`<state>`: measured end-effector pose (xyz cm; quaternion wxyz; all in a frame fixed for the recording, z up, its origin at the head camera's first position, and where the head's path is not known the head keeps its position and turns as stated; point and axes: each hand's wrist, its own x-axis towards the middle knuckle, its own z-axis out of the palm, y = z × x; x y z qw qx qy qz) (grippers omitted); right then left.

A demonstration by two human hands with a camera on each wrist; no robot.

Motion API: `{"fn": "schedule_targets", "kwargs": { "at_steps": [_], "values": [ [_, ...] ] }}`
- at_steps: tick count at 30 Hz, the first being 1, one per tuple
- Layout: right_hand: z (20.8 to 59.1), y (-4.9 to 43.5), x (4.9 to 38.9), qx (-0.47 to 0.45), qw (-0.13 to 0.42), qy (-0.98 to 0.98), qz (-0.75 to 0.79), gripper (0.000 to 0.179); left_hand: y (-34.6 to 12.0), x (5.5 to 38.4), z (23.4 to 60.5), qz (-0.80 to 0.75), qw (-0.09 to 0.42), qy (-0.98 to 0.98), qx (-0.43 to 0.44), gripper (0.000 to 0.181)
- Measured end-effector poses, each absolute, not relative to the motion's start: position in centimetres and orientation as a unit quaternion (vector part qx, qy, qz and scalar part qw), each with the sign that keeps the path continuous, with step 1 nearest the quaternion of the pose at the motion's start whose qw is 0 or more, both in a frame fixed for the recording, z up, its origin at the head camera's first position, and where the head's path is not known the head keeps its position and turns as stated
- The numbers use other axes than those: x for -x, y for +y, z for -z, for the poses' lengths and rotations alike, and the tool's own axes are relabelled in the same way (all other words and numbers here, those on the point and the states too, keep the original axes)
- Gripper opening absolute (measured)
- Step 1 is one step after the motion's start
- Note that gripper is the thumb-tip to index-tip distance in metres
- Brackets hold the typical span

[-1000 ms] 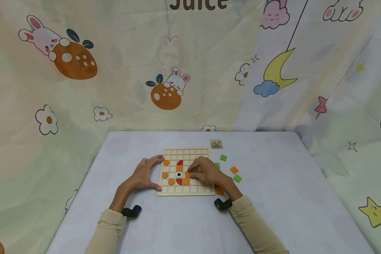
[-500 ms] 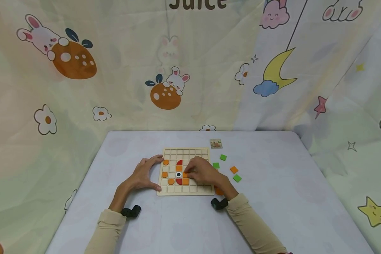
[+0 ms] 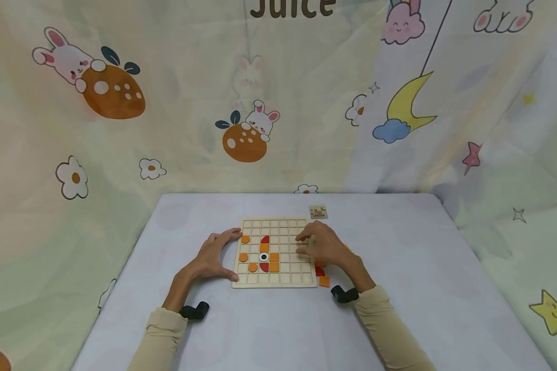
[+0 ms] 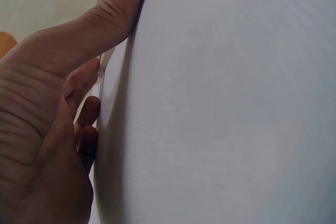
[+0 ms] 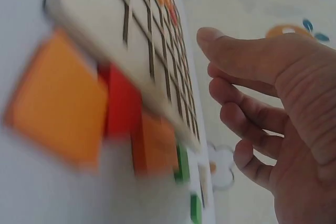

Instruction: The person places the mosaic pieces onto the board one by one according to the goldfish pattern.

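Observation:
A wooden grid board lies flat on the table. My left hand spreads along its left side, forefinger near the upper edge and thumb touching the lower corner. In the board's left half sit orange discs, red quarter-round tiles, orange square tiles and a white tile with a black eye dot. Above the board's right edge hovers my right hand, thumb and fingertips apart with nothing between them. The right wrist view shows those fingers loosely bent. Tiles behind this hand are partly hidden.
Beside the board's lower right corner lie a loose orange tile and a red tile. Green tiles show farther along that edge in the right wrist view. A small pattern card lies beyond the board's upper right. A printed cloth hangs behind the table.
My right hand has let go of an orange square tile, which now sits right of the eye tile, and has moved right to the board's edge. My left hand stays in place.

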<state>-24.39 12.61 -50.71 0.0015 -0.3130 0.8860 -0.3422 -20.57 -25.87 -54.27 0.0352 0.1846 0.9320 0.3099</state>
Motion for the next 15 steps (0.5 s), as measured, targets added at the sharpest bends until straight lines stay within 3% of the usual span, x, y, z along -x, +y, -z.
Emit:
{"fn": "schedule_targets", "kwargs": {
  "at_steps": [7, 15],
  "values": [
    [50.0, 18.4, 24.3, 0.212, -0.014, 0.934, 0.286, 0.037, -25.7, 20.6, 54.2, -0.31, 0.039, 0.933, -0.182, 0.13],
    [49.8, 22.2, 24.2, 0.144, 0.013, 0.962, 0.234, 0.032, -26.0, 20.7, 54.3, -0.307, 0.04, 0.935, -0.174, 0.132]
  ]
}}
